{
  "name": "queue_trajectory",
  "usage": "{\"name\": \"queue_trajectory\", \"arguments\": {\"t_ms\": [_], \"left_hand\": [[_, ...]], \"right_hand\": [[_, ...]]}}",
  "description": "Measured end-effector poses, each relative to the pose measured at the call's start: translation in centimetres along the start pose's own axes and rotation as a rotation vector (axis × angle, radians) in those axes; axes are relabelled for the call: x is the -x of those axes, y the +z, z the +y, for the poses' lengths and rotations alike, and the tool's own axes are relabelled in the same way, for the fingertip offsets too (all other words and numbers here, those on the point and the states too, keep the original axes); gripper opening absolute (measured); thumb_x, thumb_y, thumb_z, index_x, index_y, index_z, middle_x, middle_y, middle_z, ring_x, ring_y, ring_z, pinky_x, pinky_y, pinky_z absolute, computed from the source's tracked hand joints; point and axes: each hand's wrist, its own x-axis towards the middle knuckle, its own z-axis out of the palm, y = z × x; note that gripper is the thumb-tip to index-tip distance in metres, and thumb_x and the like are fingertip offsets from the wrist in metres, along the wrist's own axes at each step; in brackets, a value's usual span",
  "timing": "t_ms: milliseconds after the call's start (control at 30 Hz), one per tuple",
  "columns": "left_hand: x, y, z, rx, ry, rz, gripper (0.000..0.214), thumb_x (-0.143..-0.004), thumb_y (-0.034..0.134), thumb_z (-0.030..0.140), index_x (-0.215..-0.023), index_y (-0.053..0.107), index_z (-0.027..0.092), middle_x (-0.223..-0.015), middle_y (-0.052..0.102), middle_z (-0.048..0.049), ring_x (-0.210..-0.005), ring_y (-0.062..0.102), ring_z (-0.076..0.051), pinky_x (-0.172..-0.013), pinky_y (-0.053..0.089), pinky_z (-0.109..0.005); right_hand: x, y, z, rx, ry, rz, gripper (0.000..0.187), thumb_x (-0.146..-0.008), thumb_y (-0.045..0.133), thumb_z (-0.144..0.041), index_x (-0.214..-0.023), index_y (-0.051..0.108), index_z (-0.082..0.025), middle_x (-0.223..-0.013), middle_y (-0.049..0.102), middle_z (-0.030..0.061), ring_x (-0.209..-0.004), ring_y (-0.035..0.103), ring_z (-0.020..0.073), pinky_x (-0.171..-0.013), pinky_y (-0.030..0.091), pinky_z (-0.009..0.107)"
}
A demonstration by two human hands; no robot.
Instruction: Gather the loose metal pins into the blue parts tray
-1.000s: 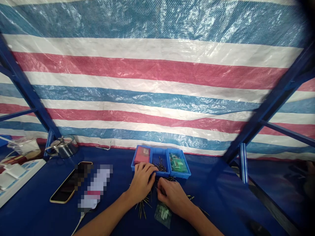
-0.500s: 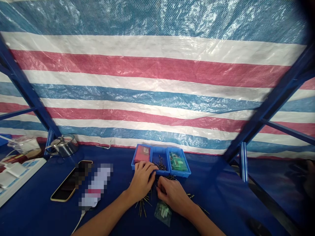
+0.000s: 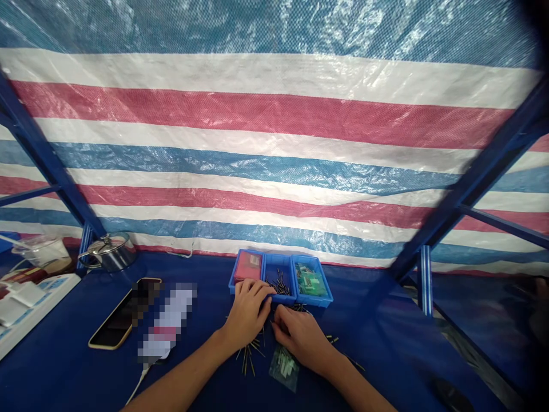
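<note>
My left hand (image 3: 245, 312) rests at the front rim of a blue bin (image 3: 288, 298), its fingers stretched out and slightly apart. Thin dark metal rods that look like drill bits (image 3: 279, 284) lie in that bin. Just to the right, my right hand (image 3: 300, 335) is closed in a pinch near the left thumb; what it pinches is too small to make out. More loose drill bits (image 3: 247, 359) are spread on the table below my left hand. A clear bag with pale green pieces (image 3: 283, 367) lies under my right hand.
A bin with a red packet (image 3: 247, 266) and a bin with green packets (image 3: 310, 280) flank the middle one. Left are a phone (image 3: 124, 315), a blurred-out object with a cable (image 3: 169, 320), a metal pot (image 3: 112, 252) and a power strip (image 3: 38, 309). Blue posts (image 3: 467, 177) stand before striped sheeting.
My right thumb and fingers have shifted slightly at the pinch. My left hand stays at the bin, and the camera view has tilted a little.
</note>
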Motion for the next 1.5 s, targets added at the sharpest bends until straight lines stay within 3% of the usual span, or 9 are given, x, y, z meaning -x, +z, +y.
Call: {"name": "queue_trajectory", "arguments": {"t_ms": [867, 1500], "left_hand": [[0.0, -0.12, 0.06, 0.028, -0.002, -0.013, 0.024, -0.108, 0.05, 0.019, -0.123, 0.065, 0.027, -0.124, 0.069, -0.0038, -0.114, 0.056, -0.026, -0.096, 0.04, -0.045], [0.06, -0.01, -0.05, 0.033, -0.002, -0.011, 0.023, -0.107, 0.051, 0.017, -0.123, 0.065, 0.027, -0.125, 0.069, -0.0032, -0.114, 0.055, -0.025, -0.097, 0.039, -0.045]], "right_hand": [[0.11, 0.56, 0.47, -0.102, -0.003, 0.09, 0.013, -0.093, 0.054, -0.016, -0.086, 0.046, -0.024, -0.074, 0.059, -0.0053, -0.063, 0.055, 0.0139, -0.06, 0.028, 0.026], [0.17, 0.33, 0.33, -0.114, -0.017, 0.054, 0.014, -0.098, 0.055, -0.018, -0.089, 0.046, -0.025, -0.075, 0.059, -0.0053, -0.063, 0.054, 0.0137, -0.06, 0.028, 0.026]]}}
